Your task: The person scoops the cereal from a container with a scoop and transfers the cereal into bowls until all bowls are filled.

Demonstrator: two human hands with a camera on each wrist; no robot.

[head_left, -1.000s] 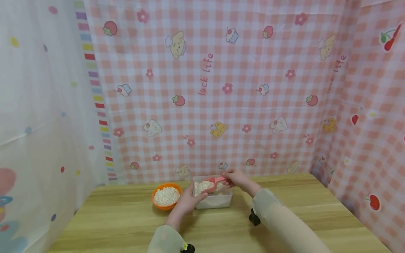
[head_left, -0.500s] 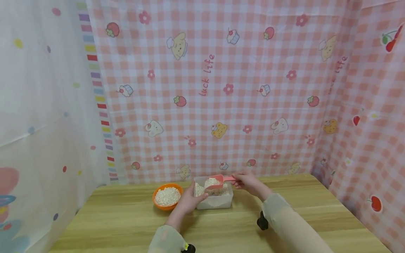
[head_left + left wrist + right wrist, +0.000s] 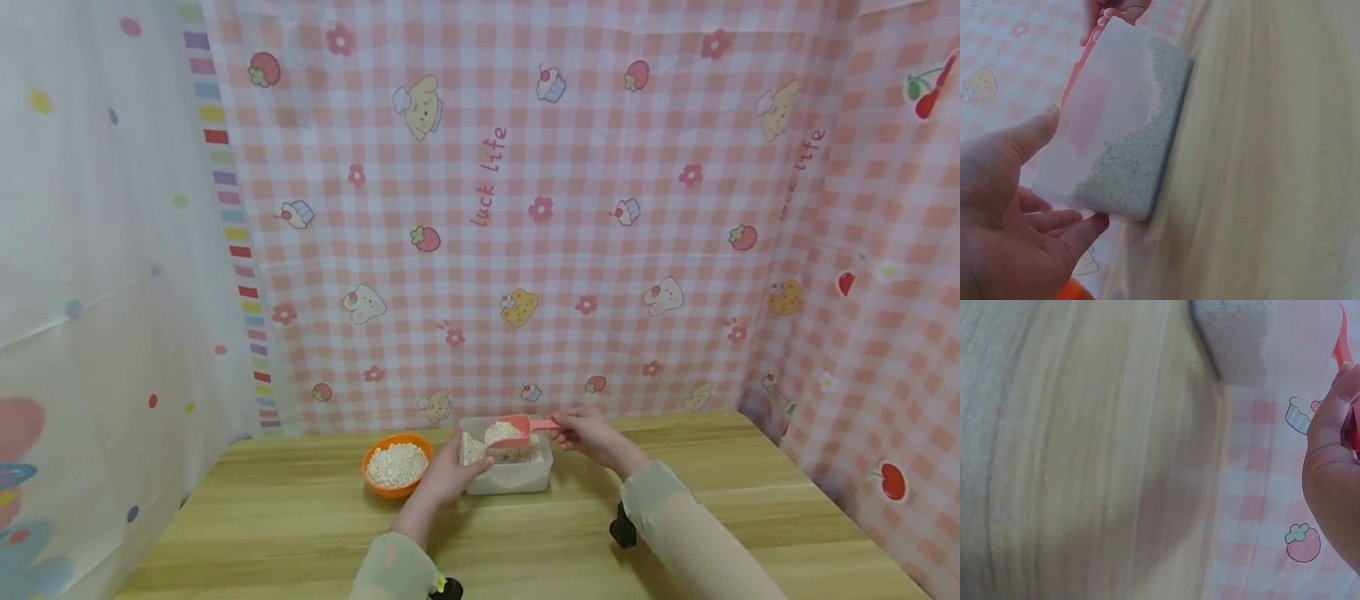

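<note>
A translucent plastic box (image 3: 510,480) of pale flakes, probably oats, stands at the table's far edge. At its left end is my left hand (image 3: 446,477), its fingers along the end wall and its thumb at the near rim; the left wrist view shows the flakes heaped unevenly through the box wall (image 3: 1110,81). My right hand (image 3: 591,435) pinches the handle of a pink scoop (image 3: 522,426). Loaded with flakes, the scoop is over the box, roughly level. In the right wrist view, the right hand (image 3: 1335,440) is partly cut off, and the box hides most of the scoop.
Left of the box is an orange bowl (image 3: 372,483) filled with similar flakes, close to my left forearm. The wooden table (image 3: 525,542) ends at a pink checked curtain (image 3: 480,358) right behind the box. More curtains hang at both sides.
My right hand has drawn the loaded scoop a little to the right and levelled it, then kept it almost still over the last half second. The left hand stays at the box.
</note>
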